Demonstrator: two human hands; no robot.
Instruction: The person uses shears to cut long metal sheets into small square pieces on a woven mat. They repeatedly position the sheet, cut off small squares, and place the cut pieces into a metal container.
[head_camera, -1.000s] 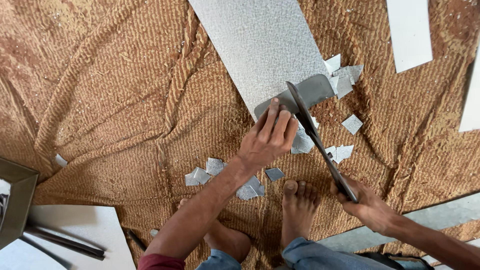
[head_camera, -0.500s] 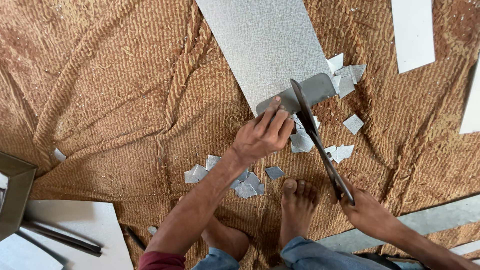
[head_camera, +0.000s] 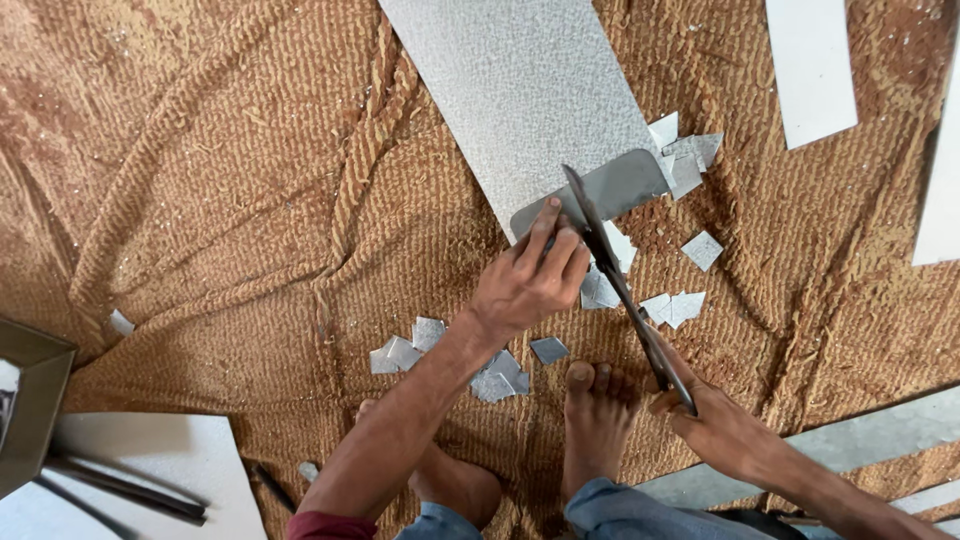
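Note:
My left hand (head_camera: 530, 282) presses down on the near end of a long grey textured sheet (head_camera: 520, 90) that lies on a brown woven mat (head_camera: 220, 200). A smooth grey rounded template piece (head_camera: 620, 185) lies across that end of the sheet, under my fingertips. My right hand (head_camera: 715, 425) grips the handles of long metal shears (head_camera: 615, 275), whose blades reach up over the sheet's end beside my left fingers. My bare feet (head_camera: 590, 420) rest on the mat just below.
Several small grey offcuts (head_camera: 680, 305) lie scattered on the mat right of the shears, and others (head_camera: 420, 345) lie left of my feet. White strips (head_camera: 812, 65) lie at the top right. A white board (head_camera: 150, 470) and a metal box corner (head_camera: 30, 400) sit bottom left.
The hands and shears have shifted only slightly; my left hand stays pressed on the sheet's end and the shears keep the same slant.

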